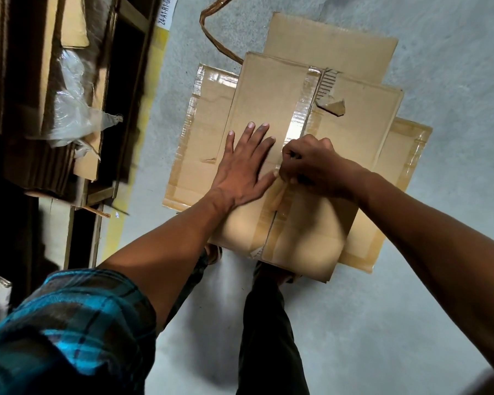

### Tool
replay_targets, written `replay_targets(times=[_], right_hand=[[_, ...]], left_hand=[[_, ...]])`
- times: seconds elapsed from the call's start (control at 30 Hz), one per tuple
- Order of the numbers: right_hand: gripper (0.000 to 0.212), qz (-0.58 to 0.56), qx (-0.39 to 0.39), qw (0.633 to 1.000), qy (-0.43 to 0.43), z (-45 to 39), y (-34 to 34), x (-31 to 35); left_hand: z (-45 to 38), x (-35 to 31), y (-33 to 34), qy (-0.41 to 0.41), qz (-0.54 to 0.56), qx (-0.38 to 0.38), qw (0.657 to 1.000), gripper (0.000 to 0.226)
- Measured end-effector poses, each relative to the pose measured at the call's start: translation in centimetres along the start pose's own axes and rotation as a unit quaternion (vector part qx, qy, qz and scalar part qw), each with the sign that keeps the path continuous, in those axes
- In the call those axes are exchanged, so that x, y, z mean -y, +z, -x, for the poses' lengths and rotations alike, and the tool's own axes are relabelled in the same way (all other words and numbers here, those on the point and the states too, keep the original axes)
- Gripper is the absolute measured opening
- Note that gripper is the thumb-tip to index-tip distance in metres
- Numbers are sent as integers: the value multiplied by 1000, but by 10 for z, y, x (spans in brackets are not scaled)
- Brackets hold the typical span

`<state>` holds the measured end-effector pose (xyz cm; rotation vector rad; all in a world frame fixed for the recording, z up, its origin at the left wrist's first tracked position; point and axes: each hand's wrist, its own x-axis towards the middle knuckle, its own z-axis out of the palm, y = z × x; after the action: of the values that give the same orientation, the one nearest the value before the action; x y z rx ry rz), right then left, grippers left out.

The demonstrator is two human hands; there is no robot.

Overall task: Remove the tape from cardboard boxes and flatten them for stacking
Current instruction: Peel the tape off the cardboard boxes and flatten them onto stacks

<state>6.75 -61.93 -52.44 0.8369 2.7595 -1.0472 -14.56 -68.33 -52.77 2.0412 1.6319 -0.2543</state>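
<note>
- Head view: brown taped cardboard box (271,115) flat on top of a stack of flattened brown cardboard sheets (334,44) on the grey concrete floor (439,309), right in front of the dark trouser legs (268,323).
- Left hand (246,163) spread wide open, palm pressed flat on the box, gripping nothing.
- Right hand (314,166) curled tight, pinching the shiny clear tape strip (295,124) along the centre seam.
- Dark shelving with cardboard and crumpled clear plastic wrap (74,104) crowding the left; bare floor open on the right.
</note>
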Motion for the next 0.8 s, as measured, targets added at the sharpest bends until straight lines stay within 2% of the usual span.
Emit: replay_targets(times=[0.1,0.27,0.33,0.43,0.5,0.57,0.63,0.7,0.73,0.8], right_hand=[[33,39,17,999,-16,1,-11,9],[53,26,73,997,21,-8,-41,20],[50,65,94,993,27,-11,-50,26],[38,138,65,988,35,-14,-62,39],[38,193,64,978,52,-14,-72,50],[39,215,107,963,120,-10,-85,59],[42,178,204,935,229,-2,-95,60],[44,128,307,891,308,9,-99,56],[45,114,337,873,332,15,-97,52],[53,91,342,858,374,29,-88,42]], left_hand=[[0,-13,0,-33,-35,12,999,81],[-5,-27,-4,-73,-38,52,995,92],[-6,-28,-10,-71,-41,72,994,98],[-5,-30,-18,-69,-17,84,994,101],[-5,-32,-22,-74,-1,84,994,100],[-7,-37,-26,-78,10,85,993,101],[-7,-41,-29,-81,30,85,993,100],[-7,-46,-30,-83,31,87,992,101],[-7,-48,-31,-87,27,92,992,101],[-8,-51,-30,-95,22,99,990,102]])
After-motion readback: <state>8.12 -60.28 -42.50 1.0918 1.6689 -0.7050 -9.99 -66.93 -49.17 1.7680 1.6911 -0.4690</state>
